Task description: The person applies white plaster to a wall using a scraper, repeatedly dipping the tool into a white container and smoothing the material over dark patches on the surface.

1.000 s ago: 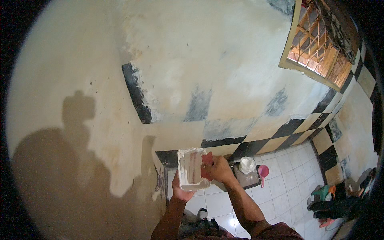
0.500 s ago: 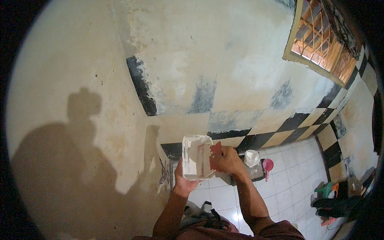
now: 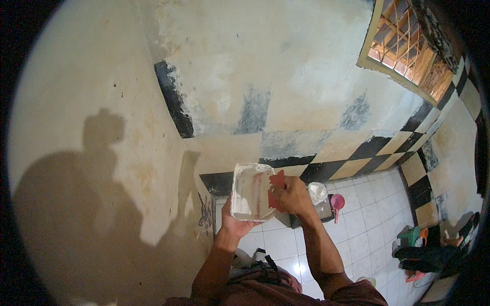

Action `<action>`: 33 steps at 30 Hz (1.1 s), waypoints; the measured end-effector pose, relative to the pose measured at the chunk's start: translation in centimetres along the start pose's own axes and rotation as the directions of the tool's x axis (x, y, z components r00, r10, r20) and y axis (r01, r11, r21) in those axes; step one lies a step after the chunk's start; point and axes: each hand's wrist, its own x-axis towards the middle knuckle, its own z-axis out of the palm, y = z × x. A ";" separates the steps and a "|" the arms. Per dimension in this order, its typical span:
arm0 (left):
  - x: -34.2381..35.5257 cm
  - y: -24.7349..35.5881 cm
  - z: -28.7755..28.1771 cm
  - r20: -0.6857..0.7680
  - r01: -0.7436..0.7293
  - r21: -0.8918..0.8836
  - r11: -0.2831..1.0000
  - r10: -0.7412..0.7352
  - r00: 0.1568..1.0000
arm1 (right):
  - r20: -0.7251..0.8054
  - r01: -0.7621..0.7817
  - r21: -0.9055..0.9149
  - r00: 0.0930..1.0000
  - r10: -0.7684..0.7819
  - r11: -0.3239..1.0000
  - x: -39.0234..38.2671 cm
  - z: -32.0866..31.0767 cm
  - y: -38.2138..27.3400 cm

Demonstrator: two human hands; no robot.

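My left hand [image 3: 235, 223] supports a white rectangular tub [image 3: 235, 196] from its near left side and underneath. Whitish paste coats the inside and the rim. In my right hand [image 3: 297, 198] is a reddish-brown putty scraper [image 3: 276, 189] with a ragged-looking outline, held at the tub's right side. Part of the scraper is hidden behind my fingers. Beyond both hands stands the wall [image 3: 296, 97], cream with black checks, some smeared over with pale filler.
A pink dipper [image 3: 337, 202] and a white plastic bag [image 3: 317, 192] sit by the wall's foot, above the white tiled floor [image 3: 357, 229]. A barred window [image 3: 403, 46] is at upper right. A person's dark-clothed legs [image 3: 423, 253] show at far right. A plain wall [image 3: 148, 178] rises close on my left.
The view has shifted slightly, so the wall sits a little higher and further left. Both hands keep their hold on the tub and scraper, a little higher in view.
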 end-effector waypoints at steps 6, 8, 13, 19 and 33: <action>0.2 -0.2 -0.3 -0.005 0.038 -0.009 0.999 -0.038 0.999 | -0.081 -0.011 -0.148 0.997 -0.001 0.989 0.3 -0.2 0.2; 0.0 -0.4 -0.1 -0.008 0.009 0.003 1.000 -0.009 1.000 | -0.016 -0.067 0.021 0.998 0.067 0.998 0.2 -0.6 -0.1; 0.4 -0.9 0.9 -0.003 -0.041 0.022 0.999 0.041 0.999 | -0.019 0.024 0.014 1.000 -0.024 1.000 1.0 -0.1 3.0; 0.3 -0.7 1.0 -0.094 -0.060 0.027 0.998 0.062 0.994 | 0.079 -0.064 0.147 0.996 0.053 0.987 0.1 0.2 1.2; 0.6 -0.1 1.4 -0.039 -0.107 0.018 0.994 0.107 0.993 | 0.107 -0.046 0.273 0.994 0.017 0.961 0.5 0.6 1.5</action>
